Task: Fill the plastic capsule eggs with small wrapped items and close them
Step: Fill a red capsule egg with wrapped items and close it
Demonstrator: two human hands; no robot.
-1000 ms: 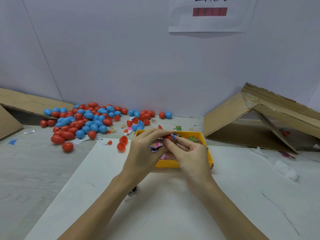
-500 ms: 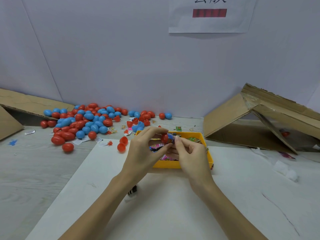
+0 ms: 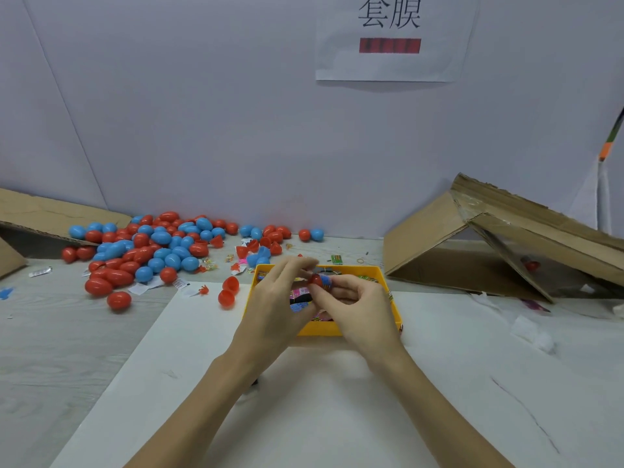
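Pinching a red egg half [image 3: 316, 280] in the left hand [image 3: 277, 309] | a blue wrapped item [image 3: 327, 281] is pinched by the right hand [image 3: 358, 307], over the yellow tray [image 3: 395, 309] | step: filling, judged | next: item pushed in, second half needed | egg pile [image 3: 158, 244] lies far left.

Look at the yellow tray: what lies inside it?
The yellow tray holds small bright wrappers. The left hand and right hand cover most of it, so the rest is hidden.
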